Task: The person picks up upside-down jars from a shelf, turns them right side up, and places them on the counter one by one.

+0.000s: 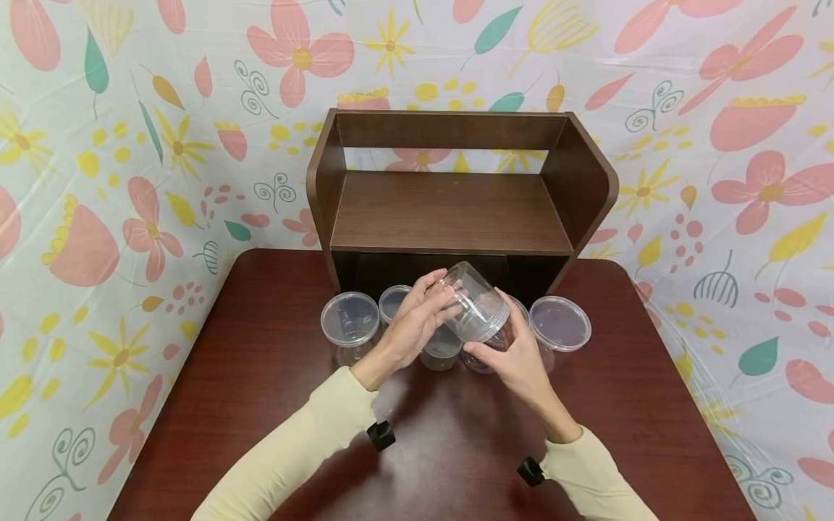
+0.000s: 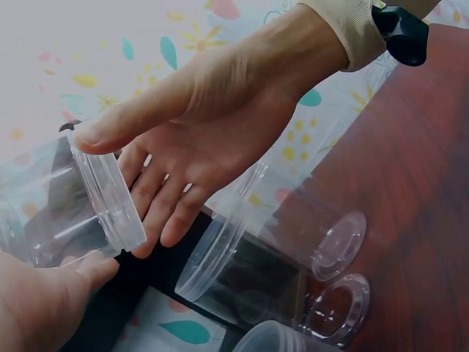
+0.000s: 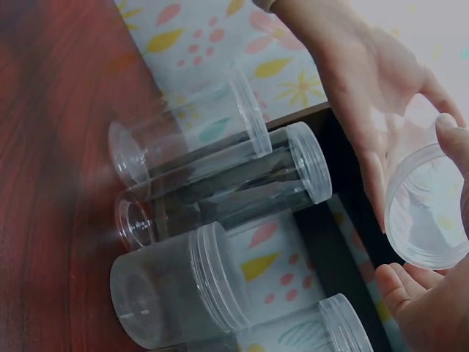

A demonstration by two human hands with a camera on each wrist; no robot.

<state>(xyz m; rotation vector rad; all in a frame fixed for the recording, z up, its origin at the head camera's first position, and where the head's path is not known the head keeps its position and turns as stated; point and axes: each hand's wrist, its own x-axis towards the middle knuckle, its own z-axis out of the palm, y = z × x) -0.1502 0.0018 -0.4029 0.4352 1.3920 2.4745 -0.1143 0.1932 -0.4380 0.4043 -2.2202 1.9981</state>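
Both hands hold a clear plastic jar [image 1: 470, 300] up over the table, tilted on its side with the lid end toward the lower right. My left hand [image 1: 412, 325] holds the jar's left side near the base, its fingers around the wall. My right hand [image 1: 517, 358] grips the lid end, thumb on the near side and fingers on the far side. In the left wrist view the right thumb lies on the ridged lid rim [image 2: 110, 194]. Below stand more clear lidded jars, among them a left jar [image 1: 350, 320], a front jar [image 1: 441, 352] and a right jar [image 1: 560, 324].
A brown wooden shelf unit [image 1: 449, 210] stands at the back of the dark red table [image 1: 443, 449], just behind the row of jars. Floral cloth [image 1: 117, 217] hangs around the table. Part of the row is hidden behind the hands.
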